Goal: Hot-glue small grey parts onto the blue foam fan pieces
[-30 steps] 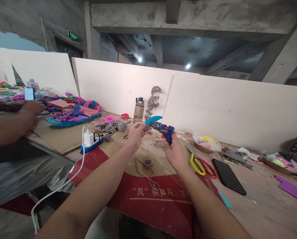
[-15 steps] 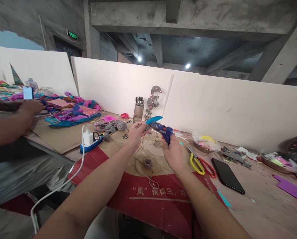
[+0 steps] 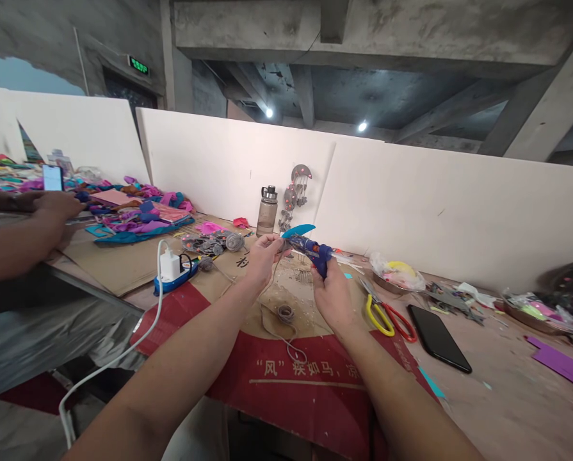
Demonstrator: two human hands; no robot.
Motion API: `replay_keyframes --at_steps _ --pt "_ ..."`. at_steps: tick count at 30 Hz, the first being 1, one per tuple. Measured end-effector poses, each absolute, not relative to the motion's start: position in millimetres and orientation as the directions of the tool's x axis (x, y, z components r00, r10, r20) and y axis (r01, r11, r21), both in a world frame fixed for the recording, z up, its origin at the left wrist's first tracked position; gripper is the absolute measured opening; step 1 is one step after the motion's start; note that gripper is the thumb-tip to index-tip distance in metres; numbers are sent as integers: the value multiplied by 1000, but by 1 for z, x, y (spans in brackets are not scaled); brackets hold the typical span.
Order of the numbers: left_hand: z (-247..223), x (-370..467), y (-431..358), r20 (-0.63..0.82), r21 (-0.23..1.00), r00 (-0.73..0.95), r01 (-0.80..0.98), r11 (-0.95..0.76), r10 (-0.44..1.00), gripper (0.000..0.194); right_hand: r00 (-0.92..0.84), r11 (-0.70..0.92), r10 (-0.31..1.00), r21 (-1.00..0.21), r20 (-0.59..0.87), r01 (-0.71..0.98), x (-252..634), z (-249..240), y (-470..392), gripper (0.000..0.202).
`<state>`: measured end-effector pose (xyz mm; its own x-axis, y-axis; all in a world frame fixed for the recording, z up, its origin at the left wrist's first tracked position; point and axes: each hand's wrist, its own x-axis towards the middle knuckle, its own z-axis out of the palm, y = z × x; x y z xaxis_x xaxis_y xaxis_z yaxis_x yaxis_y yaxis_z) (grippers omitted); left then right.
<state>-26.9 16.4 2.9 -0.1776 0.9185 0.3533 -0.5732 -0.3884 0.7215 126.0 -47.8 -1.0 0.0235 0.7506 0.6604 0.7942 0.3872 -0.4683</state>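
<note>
My left hand [image 3: 266,259] is closed, with its fingertips pinching a bright blue leaf-shaped piece [image 3: 299,230] and something grey behind it. In my right hand [image 3: 334,294] is a dark blue hot glue gun [image 3: 319,253], its nozzle pointing left at the base of the blue piece. Whether the nozzle touches it I cannot tell. Grey cord runs down from my left fingers to a small coil [image 3: 285,313] on the cardboard [image 3: 310,320] below.
Scissors [image 3: 387,317] and a black phone [image 3: 438,338] lie on the right. A water bottle [image 3: 267,212] stands near the white board, beside a grey hanging ornament [image 3: 301,173]. On the left are a white plug [image 3: 170,266] with its cable, felt scraps [image 3: 146,214] and another person's hand [image 3: 58,205].
The blue piece has shifted very slightly to the right. Both hands stay nearly in place, with the glue gun still at the piece.
</note>
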Motion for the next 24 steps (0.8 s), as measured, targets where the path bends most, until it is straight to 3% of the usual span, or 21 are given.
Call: replay_keyframes --at_steps 24 --pt "5 -32 16 358 684 -146 -631 -365 922 29 128 324 782 -574 610 752 131 10 -53 32"
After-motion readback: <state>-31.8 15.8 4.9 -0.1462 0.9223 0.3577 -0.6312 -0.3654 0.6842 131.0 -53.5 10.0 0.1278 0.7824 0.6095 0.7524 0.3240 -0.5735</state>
